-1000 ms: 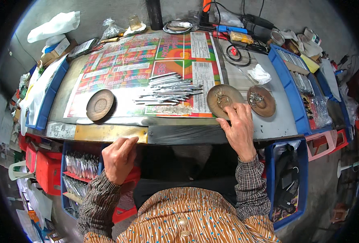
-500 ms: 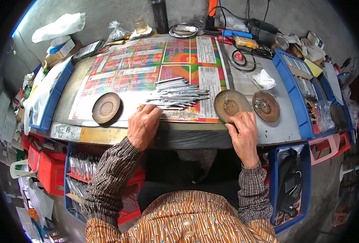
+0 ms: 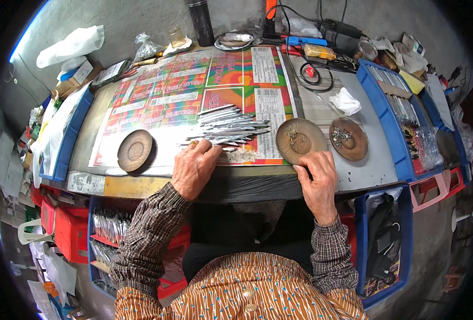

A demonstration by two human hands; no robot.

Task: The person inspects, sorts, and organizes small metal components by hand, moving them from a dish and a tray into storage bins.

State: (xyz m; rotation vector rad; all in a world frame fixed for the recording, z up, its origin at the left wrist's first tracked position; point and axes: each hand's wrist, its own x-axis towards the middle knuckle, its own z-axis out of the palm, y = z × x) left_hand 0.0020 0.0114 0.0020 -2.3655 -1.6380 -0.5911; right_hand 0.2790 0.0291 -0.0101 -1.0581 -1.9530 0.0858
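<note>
A loose pile of slim silver metal pieces (image 3: 231,125) lies on the printed sheet in front of me. My left hand (image 3: 195,169) is at the pile's near left edge, fingers curled and pressed together; whatever is under the fingertips is hidden. My right hand (image 3: 320,178) rests at the near rim of a round wooden dish (image 3: 315,140) that has small brass-coloured bits in it. Its fingers are bent and the thumb is drawn in toward them; anything pinched there is too small to make out. A second wooden dish (image 3: 356,151), further right, holds small silvery parts.
An upturned or bare wooden dish (image 3: 135,151) sits at the left of the colourful printed sheet (image 3: 167,101). Blue trays (image 3: 72,136) flank the table, the right one (image 3: 401,154) with more silver pieces. A crumpled white tissue (image 3: 345,101) and black cable (image 3: 329,82) lie at right.
The view has shifted slightly. My left hand has moved a little to the right against the near edge of the pile. My right hand stays by the dish, its fingers turned slightly left.
</note>
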